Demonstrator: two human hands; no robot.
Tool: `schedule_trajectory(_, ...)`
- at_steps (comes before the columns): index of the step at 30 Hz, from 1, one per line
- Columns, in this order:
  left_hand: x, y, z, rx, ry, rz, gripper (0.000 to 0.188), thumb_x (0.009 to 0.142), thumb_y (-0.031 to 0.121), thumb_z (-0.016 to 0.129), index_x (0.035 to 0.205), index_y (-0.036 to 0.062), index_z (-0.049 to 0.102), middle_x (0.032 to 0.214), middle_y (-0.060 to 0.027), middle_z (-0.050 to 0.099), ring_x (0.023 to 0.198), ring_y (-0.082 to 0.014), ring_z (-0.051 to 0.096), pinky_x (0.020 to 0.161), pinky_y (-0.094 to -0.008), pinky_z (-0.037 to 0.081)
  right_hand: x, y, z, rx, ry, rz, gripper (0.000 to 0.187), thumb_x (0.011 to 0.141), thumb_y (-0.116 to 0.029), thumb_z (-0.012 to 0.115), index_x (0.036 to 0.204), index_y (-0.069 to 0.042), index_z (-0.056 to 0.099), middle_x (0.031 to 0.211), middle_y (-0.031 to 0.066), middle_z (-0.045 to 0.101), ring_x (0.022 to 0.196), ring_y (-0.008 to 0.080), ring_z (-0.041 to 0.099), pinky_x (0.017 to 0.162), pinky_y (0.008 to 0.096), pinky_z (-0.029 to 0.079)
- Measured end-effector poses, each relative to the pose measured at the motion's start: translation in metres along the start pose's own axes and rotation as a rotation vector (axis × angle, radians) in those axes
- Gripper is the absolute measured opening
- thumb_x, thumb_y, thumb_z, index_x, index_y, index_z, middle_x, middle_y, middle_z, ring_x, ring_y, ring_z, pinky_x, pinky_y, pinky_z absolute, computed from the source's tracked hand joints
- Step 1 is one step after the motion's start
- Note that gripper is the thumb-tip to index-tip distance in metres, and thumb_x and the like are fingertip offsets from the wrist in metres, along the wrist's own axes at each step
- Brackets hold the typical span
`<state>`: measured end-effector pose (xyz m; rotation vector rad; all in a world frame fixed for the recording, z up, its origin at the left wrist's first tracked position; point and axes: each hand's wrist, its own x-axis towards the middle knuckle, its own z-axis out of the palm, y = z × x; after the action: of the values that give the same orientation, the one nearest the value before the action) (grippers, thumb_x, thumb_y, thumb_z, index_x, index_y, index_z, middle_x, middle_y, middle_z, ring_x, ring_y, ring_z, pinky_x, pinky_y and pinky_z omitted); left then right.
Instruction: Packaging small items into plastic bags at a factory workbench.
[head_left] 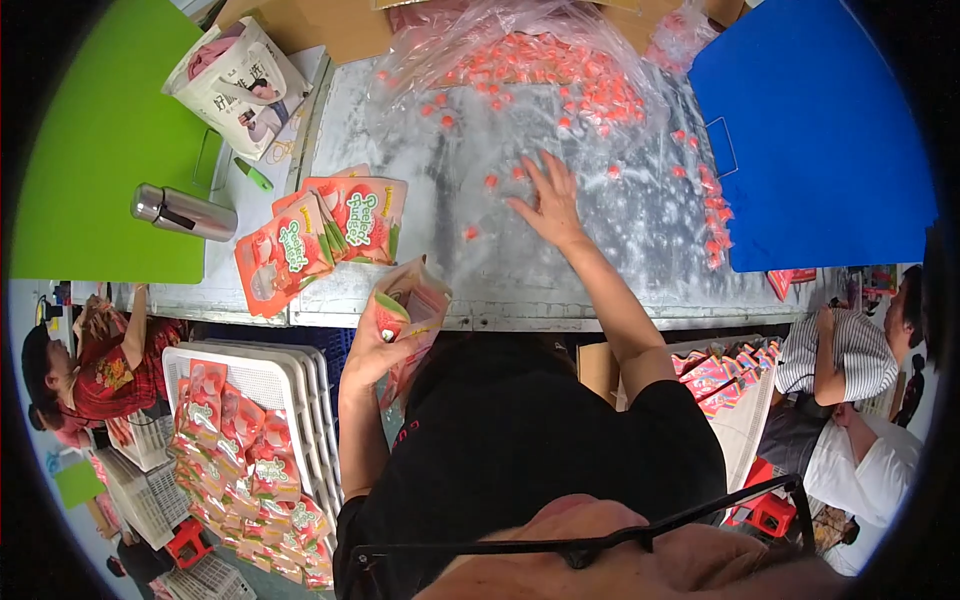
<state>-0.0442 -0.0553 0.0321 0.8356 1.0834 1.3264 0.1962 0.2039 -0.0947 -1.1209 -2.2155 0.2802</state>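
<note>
Head cam: L hand (372, 358) at ~8 o'c of pic ctr grips an open-top red pouch (392, 314) by the tabletop (400, 130) front edge; R hand (552, 205) at ~1 o'c is released, fingers spread, w/ small red wrapped pcs (518, 173) just beside, contact unclear. Main pile of pcs approx 12–1 o'c, partly under clear plastic bag (425, 65); flat printed pouches (370, 215) overlapping at 10 o'c, steel flask (190, 212) btwn 9 & 10, farther out.
</note>
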Motion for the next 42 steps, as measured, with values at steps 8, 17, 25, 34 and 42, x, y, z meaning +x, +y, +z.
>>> schedule_trajectory(8,0.008,0.002,-0.005,0.278,0.08,0.106,0.085,0.065,-0.009,0.068,0.145,0.0011,0.039,0.141,-0.011,0.049,0.133,-0.0196,0.043,0.112,-0.0339,0.03,0.012,-0.053,0.011,-0.017,-0.395,-0.218,0.075,0.078,-0.057,0.069,0.143,-0.025,0.048,0.149,0.0102,0.042,0.142,0.0394,0.028,0.115,0.0654,0.013)
schedule_trajectory(17,0.009,-0.003,0.001,0.391,0.19,0.046,0.088,0.066,-0.006,0.071,0.146,0.0025,0.037,0.13,-0.0125,0.056,0.119,-0.0199,0.052,0.104,-0.0331,0.038,-0.007,-0.068,0.03,0.049,-0.265,-0.425,0.055,0.078,-0.045,0.073,0.125,-0.019,0.059,0.133,0.009,0.053,0.126,0.0365,0.044,0.103,0.0582,0.035)
schedule_trajectory(25,0.027,-0.014,0.011,0.775,0.26,0.194,0.091,0.064,0.0,0.077,0.146,0.0035,0.038,0.133,-0.0187,0.055,0.121,-0.0282,0.055,0.104,-0.0374,0.042,-0.004,-0.076,0.024,0.585,-0.187,-0.064,0.018,0.09,-0.026,0.068,0.094,-0.009,0.063,0.095,0.0043,0.063,0.072,0.0188,0.059,0.059,0.0338,0.049)
schedule_trajectory(34,0.044,-0.02,0.033,0.927,0.318,0.339,0.091,0.063,0.013,0.086,0.142,0.0042,0.041,0.129,-0.0195,0.054,0.119,-0.0381,0.053,0.101,-0.0451,0.041,0.016,-0.172,-0.041,1.829,-0.092,0.38,0.022,0.099,-0.023,0.057,0.108,-0.003,0.061,0.099,0.0069,0.066,0.091,0.0143,0.064,0.08,0.0273,0.052)
schedule_trajectory(42,0.056,-0.024,0.043,0.893,0.321,0.399,0.092,0.063,0.013,0.086,0.142,0.0032,0.041,0.127,-0.0193,0.055,0.117,-0.038,0.054,0.099,-0.0453,0.043,0.018,-0.169,-0.056,1.428,-0.111,0.29,0.02,0.099,-0.016,0.057,0.112,-0.001,0.061,0.104,0.0057,0.067,0.098,0.013,0.062,0.089,0.0281,0.05)
